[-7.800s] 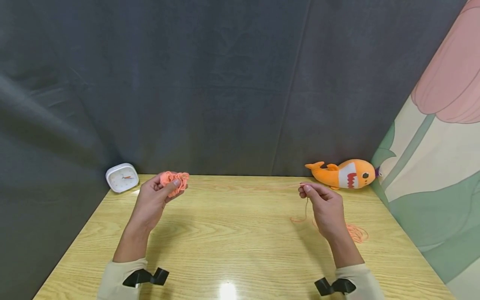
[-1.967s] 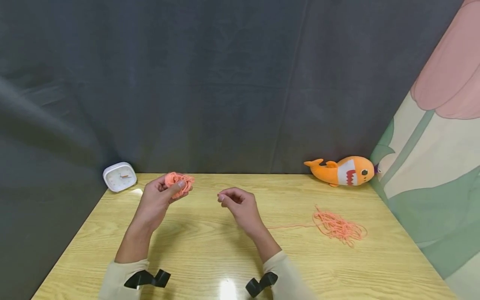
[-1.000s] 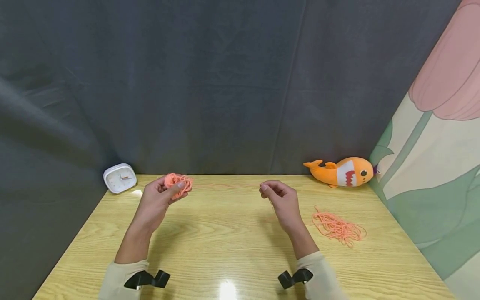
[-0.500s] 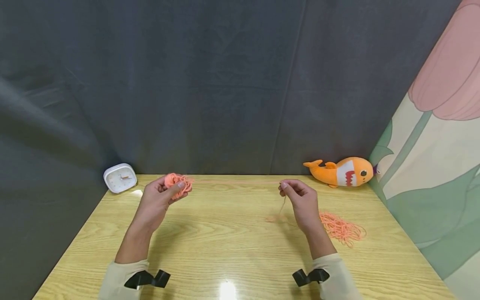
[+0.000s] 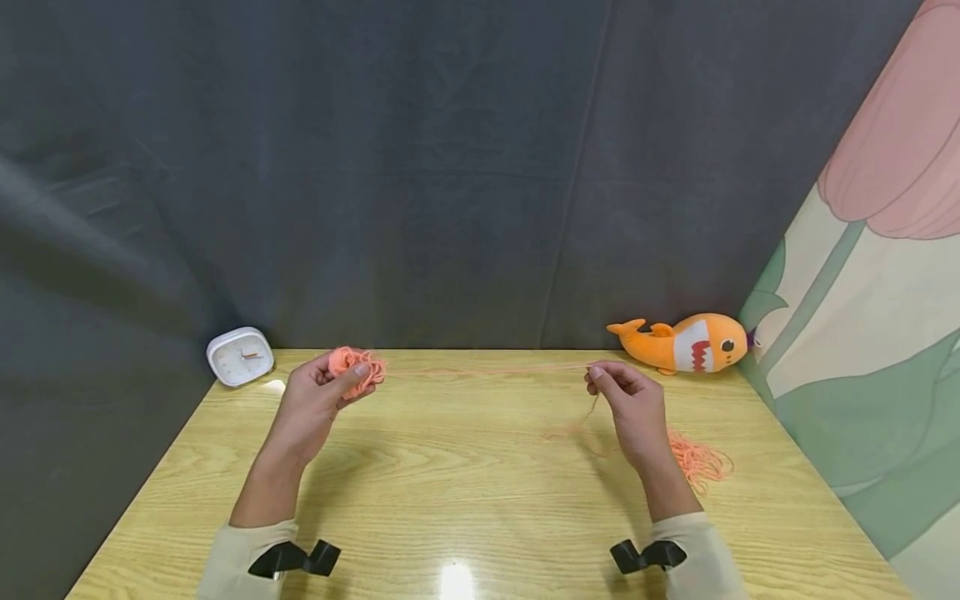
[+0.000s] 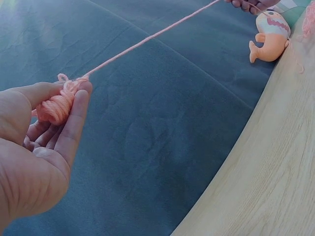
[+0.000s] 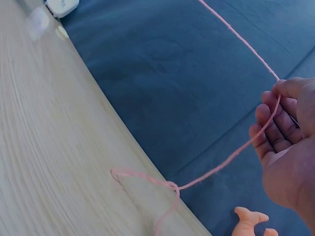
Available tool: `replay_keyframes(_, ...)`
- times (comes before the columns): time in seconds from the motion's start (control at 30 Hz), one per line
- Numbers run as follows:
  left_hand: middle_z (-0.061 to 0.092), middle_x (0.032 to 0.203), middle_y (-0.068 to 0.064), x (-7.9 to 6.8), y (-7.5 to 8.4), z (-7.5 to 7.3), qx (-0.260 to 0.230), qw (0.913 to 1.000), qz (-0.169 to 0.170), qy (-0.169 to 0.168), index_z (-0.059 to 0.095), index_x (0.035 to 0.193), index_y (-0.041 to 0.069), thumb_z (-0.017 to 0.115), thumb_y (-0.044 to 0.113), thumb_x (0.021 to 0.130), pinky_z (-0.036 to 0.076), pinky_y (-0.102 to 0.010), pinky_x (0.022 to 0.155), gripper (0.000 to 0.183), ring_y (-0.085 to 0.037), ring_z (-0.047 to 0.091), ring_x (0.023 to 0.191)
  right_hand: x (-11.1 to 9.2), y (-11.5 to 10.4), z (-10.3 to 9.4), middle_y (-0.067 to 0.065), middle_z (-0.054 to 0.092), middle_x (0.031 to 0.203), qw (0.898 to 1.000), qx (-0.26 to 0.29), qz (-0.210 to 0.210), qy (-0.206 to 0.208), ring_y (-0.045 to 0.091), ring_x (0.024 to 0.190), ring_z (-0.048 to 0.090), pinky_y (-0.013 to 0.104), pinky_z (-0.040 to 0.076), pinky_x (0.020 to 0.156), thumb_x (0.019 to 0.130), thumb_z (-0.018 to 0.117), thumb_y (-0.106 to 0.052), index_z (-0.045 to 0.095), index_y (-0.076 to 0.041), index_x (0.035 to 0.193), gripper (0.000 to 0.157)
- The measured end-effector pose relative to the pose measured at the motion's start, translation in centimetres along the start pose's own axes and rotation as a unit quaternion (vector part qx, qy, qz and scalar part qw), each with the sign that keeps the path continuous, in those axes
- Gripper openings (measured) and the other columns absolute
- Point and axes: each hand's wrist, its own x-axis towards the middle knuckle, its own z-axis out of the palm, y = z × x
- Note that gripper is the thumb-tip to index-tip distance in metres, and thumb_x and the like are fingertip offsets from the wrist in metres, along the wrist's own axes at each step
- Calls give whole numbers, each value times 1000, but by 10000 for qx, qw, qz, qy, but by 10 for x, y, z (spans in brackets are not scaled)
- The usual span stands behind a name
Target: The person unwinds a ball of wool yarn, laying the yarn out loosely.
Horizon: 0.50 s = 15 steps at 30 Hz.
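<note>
In the head view my left hand (image 5: 309, 408) holds a small wound bundle of coral yarn (image 5: 349, 367), thumb across its front. The left wrist view shows the bundle's wraps between thumb and fingers. A strand (image 6: 147, 39) runs nearly straight from it to my right hand (image 5: 633, 408), which pinches it between thumb and forefinger. Below that pinch, the loose yarn tail (image 7: 221, 164) sags toward the tabletop and makes a small loop. A tangled heap of the same yarn (image 5: 699, 461) lies on the table, partly hidden behind my right forearm.
A white clock (image 5: 241, 356) stands at the back left of the wooden table (image 5: 450, 492). An orange plush shark (image 5: 678, 343) lies at the back right. A dark curtain (image 5: 420, 183) hangs behind, and a floral-patterned cloth (image 5: 862, 358) is on the right.
Over the last two seconds my right hand moved from near the bundle out to the right, drawing the strand long between the hands. My left hand stayed almost still with the bundle.
</note>
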Motion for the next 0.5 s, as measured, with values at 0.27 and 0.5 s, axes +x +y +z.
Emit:
replay_keyframes(0.27, 74, 103, 10, 1, -1, 0, -19, 10000, -32, -14, 53, 134, -12, 66, 10, 101, 61, -23, 87, 41, -6, 75, 94, 1, 2, -18, -5, 73, 86, 9999, 96, -14, 134, 8, 78, 67, 18, 58, 80, 99, 70, -15, 65, 15, 112, 33)
replay_keyframes(0.5, 74, 104, 10, 1, -1, 0, 51, 10000, -80, -7, 51, 137, -14, 65, 11, 102, 61, -23, 87, 45, -6, 75, 95, 2, 2, -35, -7, 73, 88, 9997, -208, 66, 137, 8, 80, 67, 16, 58, 82, 100, 70, -19, 72, 3, 109, 24)
